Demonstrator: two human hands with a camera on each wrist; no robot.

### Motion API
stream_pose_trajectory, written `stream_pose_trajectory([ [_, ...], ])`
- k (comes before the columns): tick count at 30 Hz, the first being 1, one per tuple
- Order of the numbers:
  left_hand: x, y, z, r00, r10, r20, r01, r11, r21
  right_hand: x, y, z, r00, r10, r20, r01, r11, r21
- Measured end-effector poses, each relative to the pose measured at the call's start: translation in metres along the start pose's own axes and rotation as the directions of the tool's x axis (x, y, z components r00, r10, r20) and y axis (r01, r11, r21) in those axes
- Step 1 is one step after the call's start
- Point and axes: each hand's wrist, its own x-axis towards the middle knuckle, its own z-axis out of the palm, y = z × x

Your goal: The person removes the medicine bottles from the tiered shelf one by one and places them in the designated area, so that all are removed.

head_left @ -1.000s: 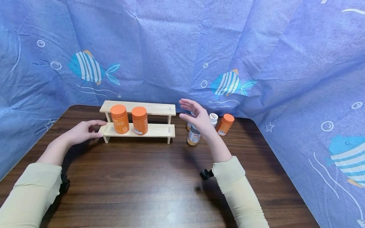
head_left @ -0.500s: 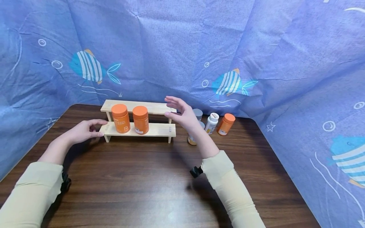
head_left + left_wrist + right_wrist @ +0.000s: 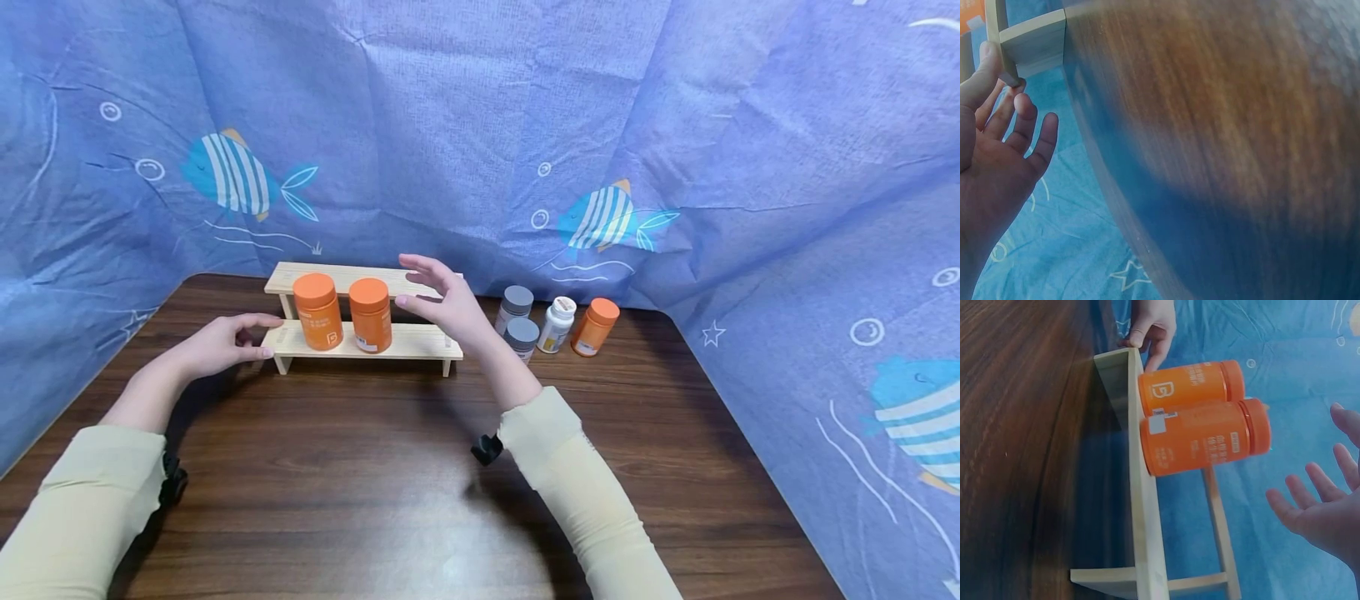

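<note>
A two-step wooden shelf [image 3: 420,342] stands toward the back left of the table. On its lower step are two upright orange bottles, the left one [image 3: 321,321] and the right one [image 3: 371,321], both with orange lids. My left hand [image 3: 221,343] pinches the left end of the lower step; the left wrist view shows thumb and fingers on either side of that wooden end [image 3: 1035,37]. My right hand [image 3: 450,312] hovers empty by the shelf's right part, fingers spread and slightly bent, apart from the right bottle. In the right wrist view, this hand [image 3: 1329,512] faces the bottle lids.
Right of the shelf stand two grey-lidded bottles, a rear one [image 3: 516,302] and a front one [image 3: 522,335] partly behind my right forearm. Beside them are a white bottle [image 3: 557,325] and another orange bottle [image 3: 596,327]. A blue fish-print cloth [image 3: 450,142] hangs behind the table.
My right hand has moved left from over the grey-lidded bottles to the shelf's right part, uncovering those bottles. My left hand stays at the shelf end.
</note>
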Motion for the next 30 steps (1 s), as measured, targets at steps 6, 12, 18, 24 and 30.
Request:
stream_pose_trajectory([
  [6, 0.0, -0.001, -0.001, 1.0, 0.003, -0.006, -0.003, 1.0, -0.001, 0.015, 0.02, 0.007, 0.999, 0.052, 0.013, -0.052, 0.999, -0.003],
  [12, -0.001, -0.001, -0.001, 1.0, -0.005, -0.003, 0.005, 1.0, -0.009, 0.028, 0.042, 0.016, 0.996, 0.083, 0.019, -0.082, 0.996, -0.042],
  [18, -0.001, 0.0, 0.0, 1.0, -0.011, 0.008, 0.011, 1.0, -0.019, 0.032, 0.052, 0.026, 0.997, 0.076, 0.02, -0.075, 0.996, -0.051],
  [24, -0.001, -0.001, 0.0, 1.0, -0.006, 0.008, 0.006, 1.0, -0.015, 0.035, 0.059, 0.033, 0.997, 0.064, 0.037, -0.063, 0.998, -0.027],
  [30, 0.0, -0.001, 0.0, 1.0, -0.004, 0.006, 0.004, 1.0, -0.012, 0.036, 0.061, 0.039, 0.998, 0.057, 0.008, -0.057, 0.998, -0.026],
])
